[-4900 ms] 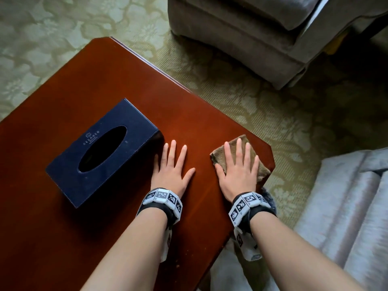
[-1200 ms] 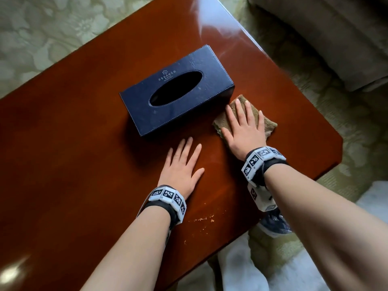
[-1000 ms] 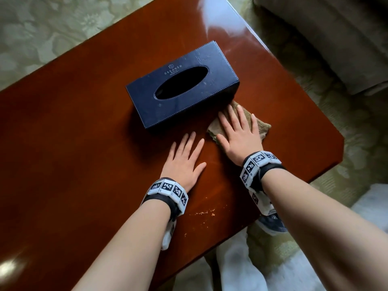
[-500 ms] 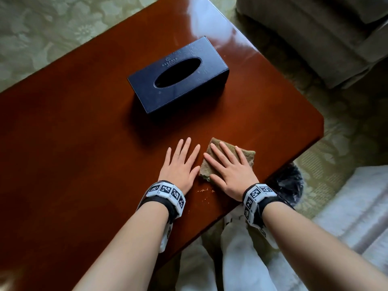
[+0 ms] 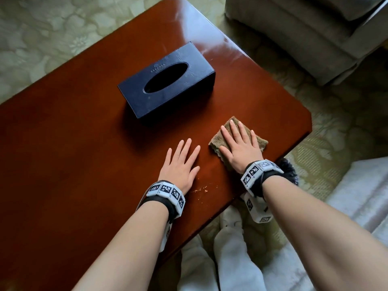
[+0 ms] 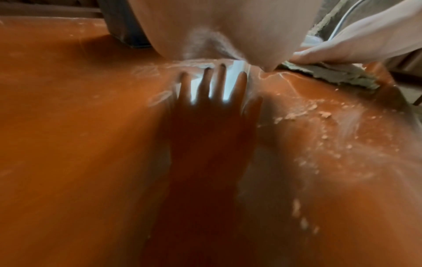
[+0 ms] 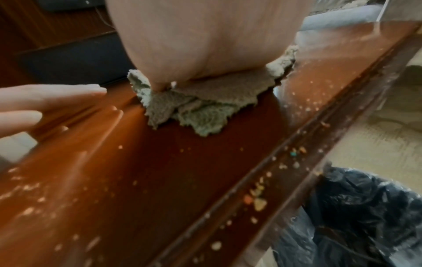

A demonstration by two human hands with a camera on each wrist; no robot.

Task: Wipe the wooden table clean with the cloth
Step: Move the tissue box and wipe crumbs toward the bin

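The reddish wooden table [image 5: 63, 164] fills the head view. A folded brown cloth [image 5: 216, 140] lies near the table's right front corner, with my right hand [image 5: 239, 143] pressed flat on it, fingers straight. The right wrist view shows the cloth [image 7: 196, 112] bunched under the palm. My left hand [image 5: 181, 162] rests flat on the bare wood just left of the cloth, fingers spread, holding nothing. Pale crumbs [image 5: 201, 189] lie near the front edge between my wrists; they also show in the left wrist view as crumbs [image 6: 319, 122] and along the table's edge groove [image 7: 258, 195].
A dark blue tissue box [image 5: 168, 89] stands on the table beyond my hands. A bin with a black bag [image 7: 365, 213] sits on the floor below the table's right front edge. A grey sofa [image 5: 304, 28] is at the back right, pale fabric [image 5: 357, 196] to the right.
Over the last second my right hand drew the cloth from beside the tissue box towards the front edge, then slid it right, away from the left hand. The left hand stayed flat.
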